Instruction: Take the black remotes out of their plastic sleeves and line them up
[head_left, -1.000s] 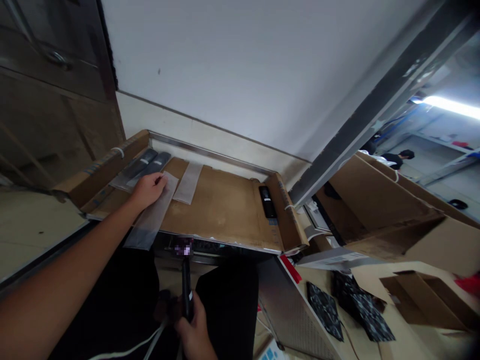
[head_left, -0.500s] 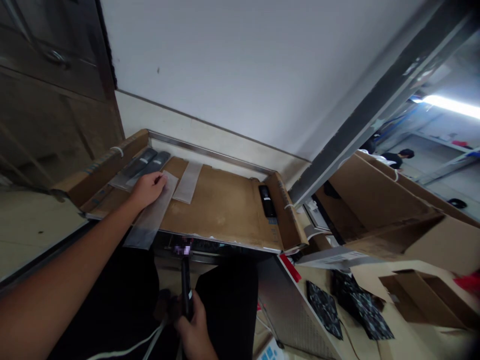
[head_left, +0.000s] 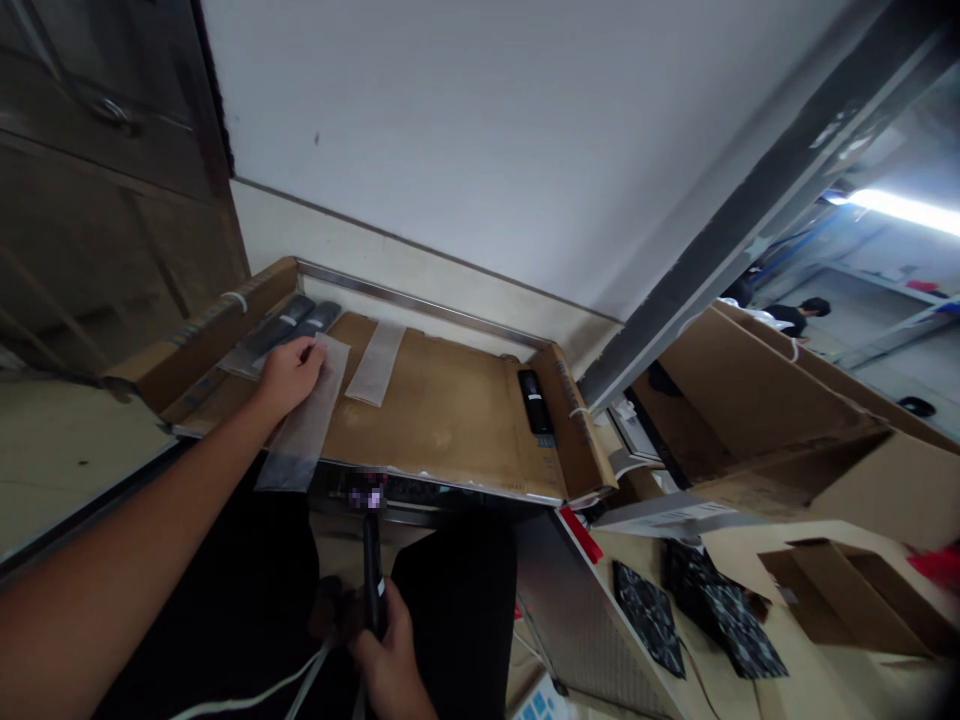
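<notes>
My left hand (head_left: 291,376) pinches the upper end of a translucent plastic sleeve (head_left: 304,435), whose lower end hangs over the near edge of a cardboard-lined tray (head_left: 442,430). Low in the middle, my right hand (head_left: 391,655) is wrapped round a slim black device (head_left: 373,570) with a small white label, held roughly upright; its exact kind I cannot tell. Another empty-looking sleeve (head_left: 377,365) lies flat to the right of my left hand. Beyond that hand, bagged dark devices (head_left: 322,318) lie at the tray's left. A similar black device (head_left: 535,402) rests unbagged near its right side.
Cardboard side walls (head_left: 574,425) fastened with white ties edge the tray. Behind it stands a white wall (head_left: 450,150). Large open cartons (head_left: 780,400) and black patterned packages (head_left: 649,615) are at the right. A white cable (head_left: 247,708) crosses near my legs. Another person (head_left: 799,315) is far off.
My left hand has shifted slightly left and up, and the sleeve's top end has moved with it. My right hand and the black device have stayed nearly still.
</notes>
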